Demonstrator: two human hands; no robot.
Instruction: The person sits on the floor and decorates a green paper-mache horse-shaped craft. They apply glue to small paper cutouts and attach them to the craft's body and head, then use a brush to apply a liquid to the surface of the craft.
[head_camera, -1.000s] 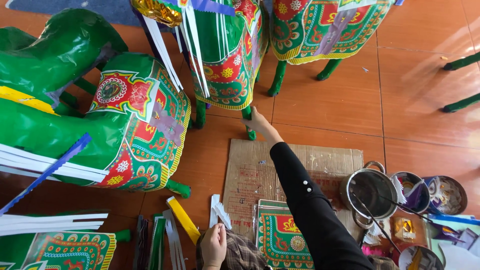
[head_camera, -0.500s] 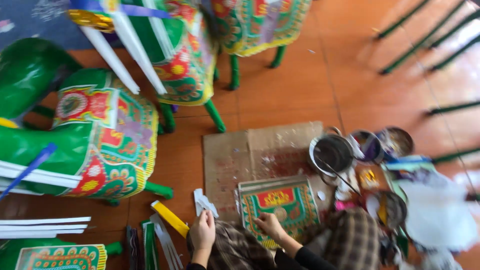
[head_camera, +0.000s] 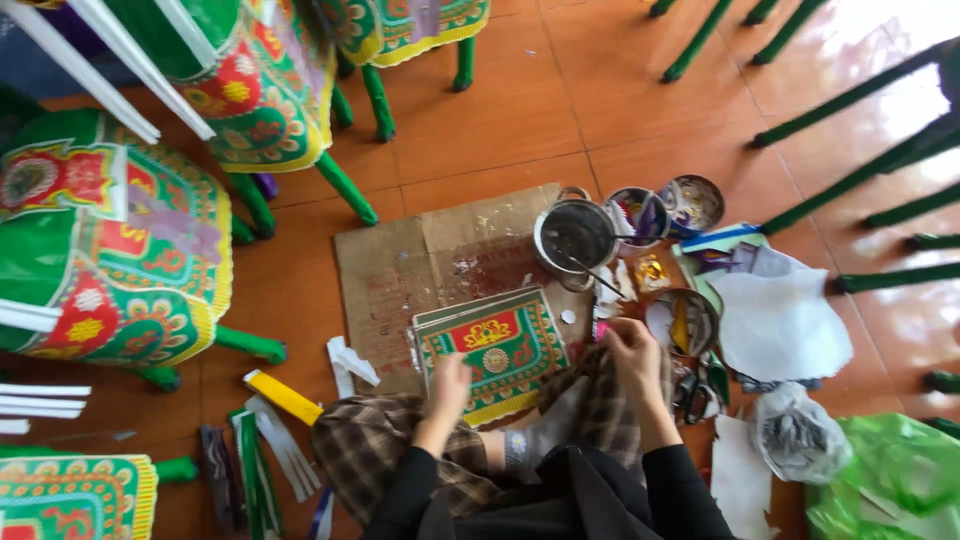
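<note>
Patterned paper sheets (head_camera: 495, 345), a stack printed in green, red and yellow, lie at frame centre on the cardboard mat (head_camera: 420, 265) spread on the tiled floor, lower edge against the person's checked trouser knees. Largest around it: green paper-covered animal figures (head_camera: 120, 250) at upper left, more green legs at upper right, crumpled green foil (head_camera: 890, 480) lower right. White paper scraps (head_camera: 775, 325) lie right of centre.

Step looks like decorating work at the sheet stage: left hand (head_camera: 447, 385) rests flat on the stack's lower-left edge, grip released, pressing rather than pinching. Right hand (head_camera: 630, 345) is at the stack's right edge, fingers curled round something small and pink; cannot tell what it is. Next move likely needs the top sheet separated cleanly without dragging the ones below.

Containers, upper right of the mat: metal pot (head_camera: 575, 235) with a stick or brush leaning in it, contents dark; small tin (head_camera: 638, 213) with coloured bits; another tin (head_camera: 693, 202), contents unclear; round bowl (head_camera: 683, 322) holding yellow scraps.
</note>
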